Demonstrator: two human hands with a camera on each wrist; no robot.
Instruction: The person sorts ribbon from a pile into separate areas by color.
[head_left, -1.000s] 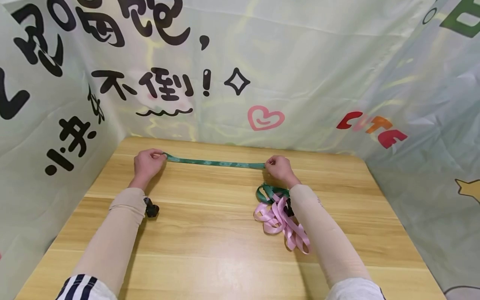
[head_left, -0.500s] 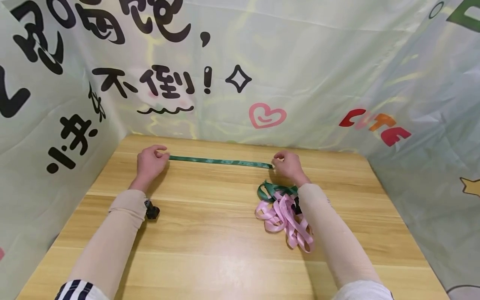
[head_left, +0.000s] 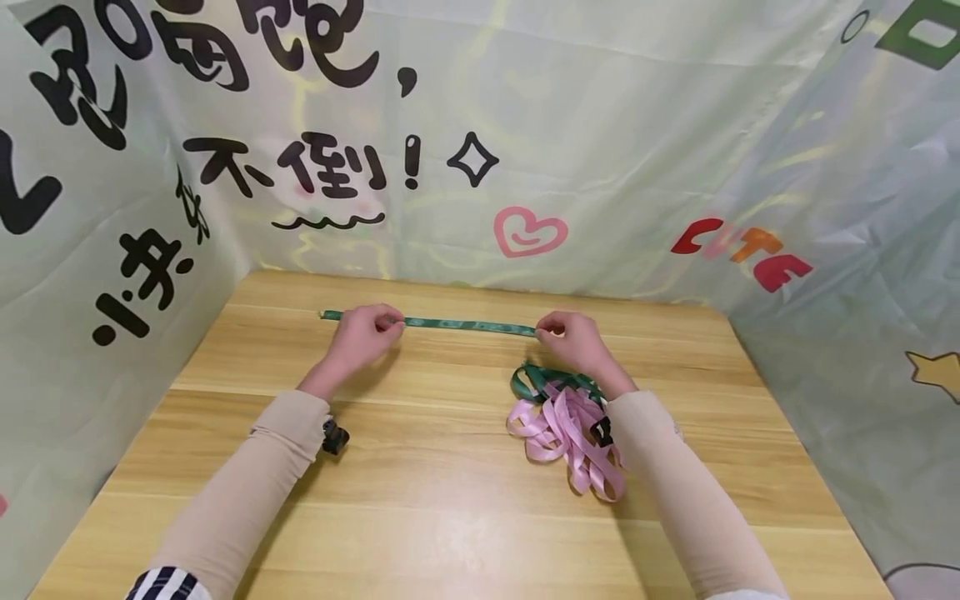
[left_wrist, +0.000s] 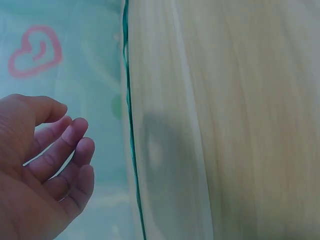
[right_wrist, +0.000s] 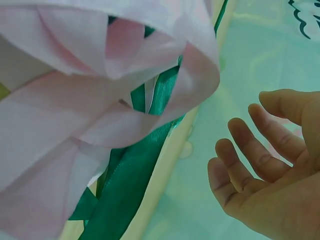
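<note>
A narrow green ribbon point(head_left: 465, 325) lies stretched in a nearly straight line across the far part of the table. My left hand point(head_left: 363, 333) hovers over its left half, and the ribbon's left end shows beyond the knuckles. In the left wrist view that hand point(left_wrist: 50, 165) has loosely bent fingers, thumb apart from them, and nothing between. My right hand point(head_left: 573, 337) is at the ribbon's right end; the right wrist view shows its fingers point(right_wrist: 260, 155) relaxed and spread, holding nothing. Below the right hand lies a heap of looped pink ribbon point(head_left: 562, 429) with dark green ribbon point(head_left: 536, 382) behind it.
The wooden table point(head_left: 420, 500) is bordered at the back and sides by a printed cloth backdrop point(head_left: 622, 150). A small black wrist camera point(head_left: 334, 437) sits at the left cuff. The right forearm passes close beside the pink heap.
One second ago both hands pinched the green ribbon's ends and held it stretched. They have let go, and the left hand has moved right along the ribbon; the right hand has shifted slightly right.
</note>
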